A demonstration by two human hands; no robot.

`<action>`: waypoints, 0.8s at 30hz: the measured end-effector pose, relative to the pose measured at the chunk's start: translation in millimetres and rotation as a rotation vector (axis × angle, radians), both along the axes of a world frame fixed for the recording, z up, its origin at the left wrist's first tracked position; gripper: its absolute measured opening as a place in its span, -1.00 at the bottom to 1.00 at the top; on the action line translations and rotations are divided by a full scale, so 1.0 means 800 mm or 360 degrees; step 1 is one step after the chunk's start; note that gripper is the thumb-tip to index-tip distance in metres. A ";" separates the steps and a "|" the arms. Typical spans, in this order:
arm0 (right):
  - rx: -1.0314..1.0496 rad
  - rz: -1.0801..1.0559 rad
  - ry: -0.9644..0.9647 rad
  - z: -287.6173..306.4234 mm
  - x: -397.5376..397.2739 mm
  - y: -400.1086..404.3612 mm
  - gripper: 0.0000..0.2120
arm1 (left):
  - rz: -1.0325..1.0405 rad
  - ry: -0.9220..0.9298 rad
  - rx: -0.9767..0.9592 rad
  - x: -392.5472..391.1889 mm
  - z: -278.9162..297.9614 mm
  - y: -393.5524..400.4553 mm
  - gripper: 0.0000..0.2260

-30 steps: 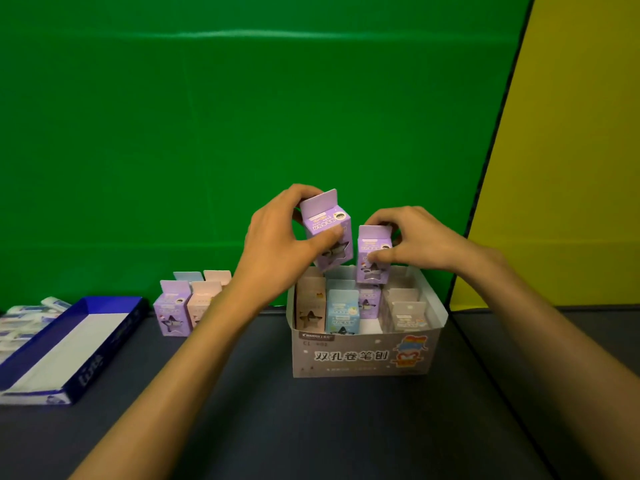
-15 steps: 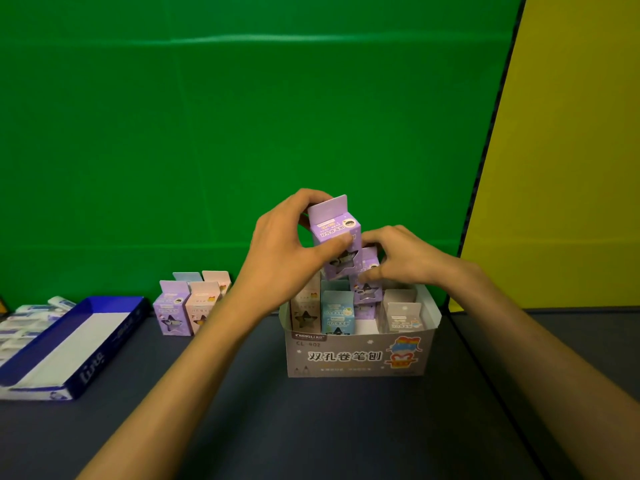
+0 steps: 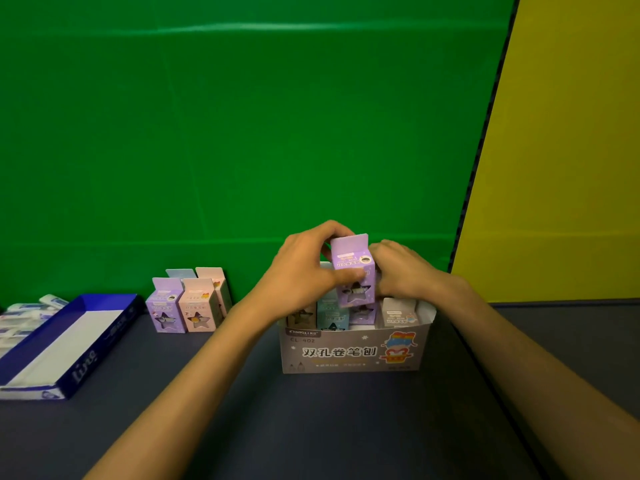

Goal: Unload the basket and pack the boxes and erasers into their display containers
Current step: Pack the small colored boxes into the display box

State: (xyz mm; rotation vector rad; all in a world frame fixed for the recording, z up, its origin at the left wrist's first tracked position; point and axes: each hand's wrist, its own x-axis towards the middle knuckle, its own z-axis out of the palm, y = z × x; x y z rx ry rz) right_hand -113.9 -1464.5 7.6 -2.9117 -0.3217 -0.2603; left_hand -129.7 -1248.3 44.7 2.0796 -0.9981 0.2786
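Note:
My left hand (image 3: pixel 304 275) grips a purple box (image 3: pixel 353 268) with a star window and holds it upright just above the grey display container (image 3: pixel 353 355). My right hand (image 3: pixel 408 271) is close against the right side of that box, over the container's back row. Its curled fingertips are hidden behind the box. A second purple box (image 3: pixel 363 312) sits low in the container beneath them, beside a teal box (image 3: pixel 329 311) and a pale box (image 3: pixel 396 313).
Several loose boxes, one purple (image 3: pixel 164 310) and one pink (image 3: pixel 197 308), stand on the dark table left of the container. A blue display tray (image 3: pixel 86 344) lies at far left with erasers (image 3: pixel 20 317) beside it. Green and yellow backdrops rise behind the table.
My right hand lowered its purple box into the container's back row. My left hand carried its purple box right and down, close over the container.

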 end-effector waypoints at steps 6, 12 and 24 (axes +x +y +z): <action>-0.0135 -0.0012 -0.0054 -0.014 0.006 -0.005 -0.74 | -0.0018 0.0031 0.0234 0.012 -0.019 -0.018 -0.61; 0.0039 0.0041 -0.0048 0.000 0.000 -0.015 -0.87 | 0.0007 0.0045 0.0260 0.014 -0.023 -0.027 -0.60; 0.0136 -0.0028 -0.0198 0.012 -0.017 -0.044 -0.81 | 0.0022 -0.0075 0.0333 0.020 -0.020 -0.051 -0.59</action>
